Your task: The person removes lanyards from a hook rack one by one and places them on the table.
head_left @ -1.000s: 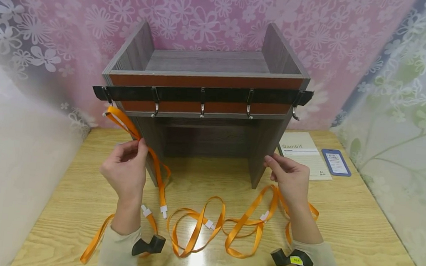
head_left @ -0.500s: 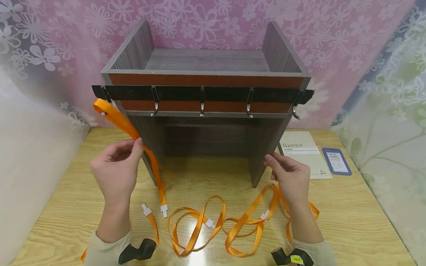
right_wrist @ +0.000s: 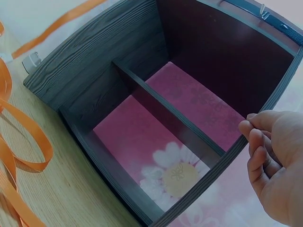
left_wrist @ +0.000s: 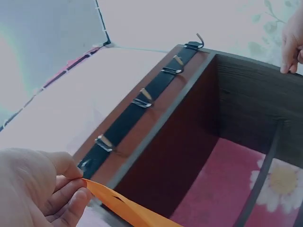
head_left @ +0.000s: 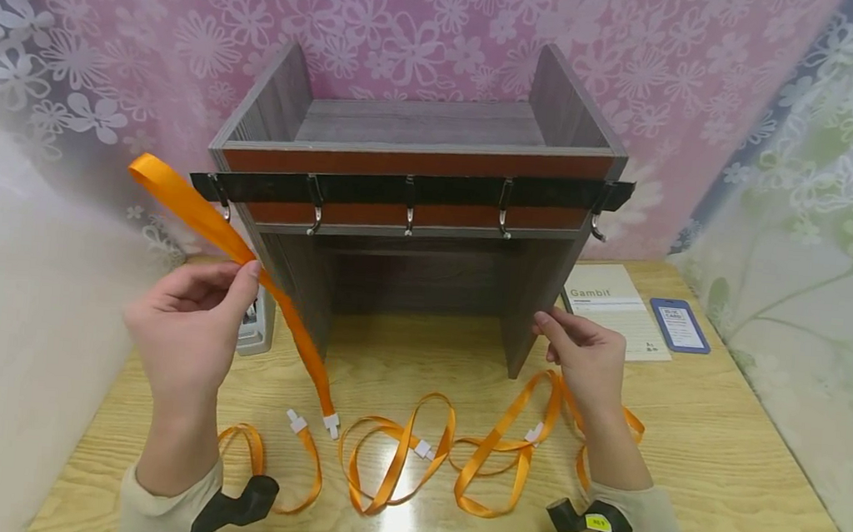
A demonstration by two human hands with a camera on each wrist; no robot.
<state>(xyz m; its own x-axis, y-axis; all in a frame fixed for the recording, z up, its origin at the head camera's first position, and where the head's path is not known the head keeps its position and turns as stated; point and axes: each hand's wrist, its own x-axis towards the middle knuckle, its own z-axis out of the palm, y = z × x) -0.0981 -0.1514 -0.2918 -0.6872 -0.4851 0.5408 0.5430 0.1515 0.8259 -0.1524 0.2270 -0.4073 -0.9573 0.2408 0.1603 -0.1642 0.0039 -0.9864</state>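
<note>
My left hand (head_left: 192, 323) pinches an orange lanyard (head_left: 287, 313) between thumb and fingertips. The lanyard's loop sticks up to the left, apart from the leftmost hook (head_left: 226, 211); its white clip end (head_left: 331, 424) hangs low over the table. In the left wrist view the orange strap (left_wrist: 128, 210) runs out from the pinching fingers (left_wrist: 78, 201). My right hand (head_left: 585, 354) holds the edge of the grey wooden shelf's right side panel (head_left: 532, 308), with thumb and index fingertip on that edge in the right wrist view. A black hook strip (head_left: 360, 191) crosses the shelf front.
More orange lanyards (head_left: 388, 463) lie coiled along the front of the wooden table (head_left: 741, 474). At the right are a notepad (head_left: 618, 310) and a blue card holder (head_left: 681, 326). A pale grey object (head_left: 259, 332) sits partly hidden behind my left hand.
My left hand has moved left with the lanyard, and its loop has come off the leftmost hook. The pale grey object has come into view. My right hand stays on the shelf edge.
</note>
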